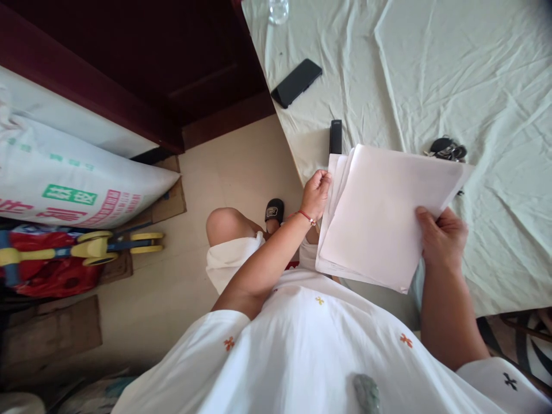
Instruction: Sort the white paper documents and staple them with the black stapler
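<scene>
A loose stack of white paper sheets (pixel 379 218) is held up between both my hands over the table's near edge. My left hand (pixel 317 194), with a red string bracelet at its wrist, pinches the left edge of the sheets. On the right side, my right hand (pixel 444 236) grips the stack with the thumb on top and the fingers underneath, partly hidden. The sheets are fanned unevenly at the left. Just beyond the paper's upper left corner stands a small black object (pixel 335 137), possibly a stapler, its lower part covered by the sheets.
A pale cloth covers the table (pixel 495 103). On it lie a black phone-like case (pixel 297 82), a bunch of keys (pixel 448 149) and a clear bottle or cup (pixel 278 10). On the floor at left are a white printed sack (pixel 86 178) and a yellow-blue scooter (pixel 92 248).
</scene>
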Available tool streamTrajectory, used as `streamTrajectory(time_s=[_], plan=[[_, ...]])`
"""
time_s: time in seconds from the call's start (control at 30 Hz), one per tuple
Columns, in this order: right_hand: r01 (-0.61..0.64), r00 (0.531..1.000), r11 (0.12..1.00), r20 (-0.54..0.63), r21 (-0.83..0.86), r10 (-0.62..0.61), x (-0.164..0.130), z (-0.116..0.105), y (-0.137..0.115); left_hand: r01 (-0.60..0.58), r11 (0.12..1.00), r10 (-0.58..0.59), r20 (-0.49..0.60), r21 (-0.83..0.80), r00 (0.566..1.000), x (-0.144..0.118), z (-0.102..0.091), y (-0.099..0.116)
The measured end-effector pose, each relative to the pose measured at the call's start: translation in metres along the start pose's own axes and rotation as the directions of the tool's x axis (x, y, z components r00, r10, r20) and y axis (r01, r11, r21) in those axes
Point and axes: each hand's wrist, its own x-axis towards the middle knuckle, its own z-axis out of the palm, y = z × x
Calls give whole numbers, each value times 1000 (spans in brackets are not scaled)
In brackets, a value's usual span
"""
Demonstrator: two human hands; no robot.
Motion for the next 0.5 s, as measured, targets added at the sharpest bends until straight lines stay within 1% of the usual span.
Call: streamTrajectory(time_s=[0.07, 0.17, 0.33, 0.43, 0.5], plan=[[-16, 1000, 1000, 14, 5, 16, -1, -2, 2, -9, 1000, 9, -5, -6, 1000, 0, 1, 1], [-35, 998, 998, 47, 56, 33, -3, -3, 4, -35, 999, 35, -19, -39, 999, -1, 2, 1], [-60, 997, 996, 59, 69, 56, -3, -3, 3, -50, 987, 44, -43, -153, 998, -1, 5, 3], [-77, 996, 995, 48, 63, 74, -3, -4, 1, -61, 972, 60, -10, -229, 998, 1, 6, 5], [-86, 996, 994, 41, 65, 83, -3, -5, 0, -52, 967, 56, 7, -250, 998, 1, 6, 4]])
